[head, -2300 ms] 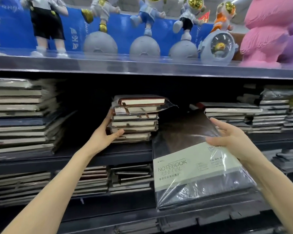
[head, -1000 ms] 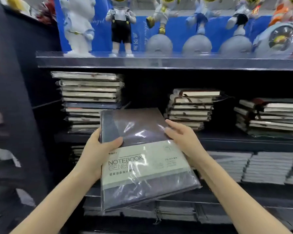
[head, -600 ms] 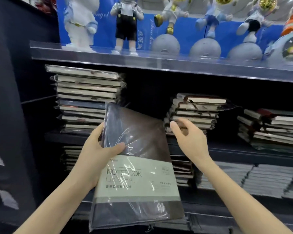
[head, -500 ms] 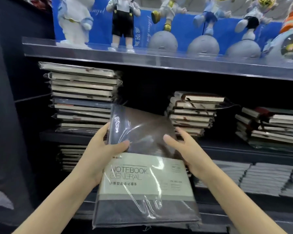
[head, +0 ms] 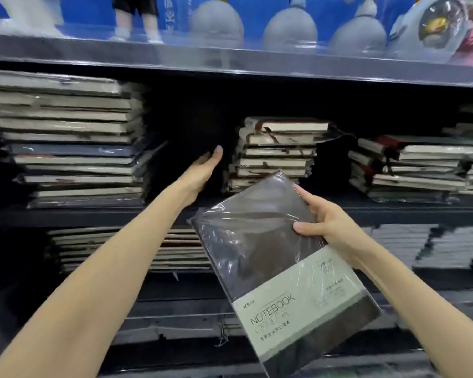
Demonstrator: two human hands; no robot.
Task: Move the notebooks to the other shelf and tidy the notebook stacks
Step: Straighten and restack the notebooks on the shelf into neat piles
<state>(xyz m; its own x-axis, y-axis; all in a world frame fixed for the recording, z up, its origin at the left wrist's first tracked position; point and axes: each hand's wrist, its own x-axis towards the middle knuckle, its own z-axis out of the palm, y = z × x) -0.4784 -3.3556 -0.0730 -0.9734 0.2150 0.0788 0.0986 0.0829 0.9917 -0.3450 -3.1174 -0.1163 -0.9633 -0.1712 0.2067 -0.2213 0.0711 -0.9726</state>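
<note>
Your right hand pinches dark-brown plastic-wrapped notebook by top edge, tilted, below left hand. Its fingers, straight and empty, reach beside short cream-edged notebook stack just right, likely to square it.

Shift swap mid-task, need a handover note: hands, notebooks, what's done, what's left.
Left hand: open, holds nothing, reaching into the dark gap between the left stack and the middle stack; can't tell if it touches either.
Right hand: grips the wrapped notebook by its right edge, tilted, in front of the shelf.
Done: notebook is in hand, off any stack.
Left: set it down, probably in that gap or on a stack; then square up the middle stack and the right stack, both ragged.
</note>
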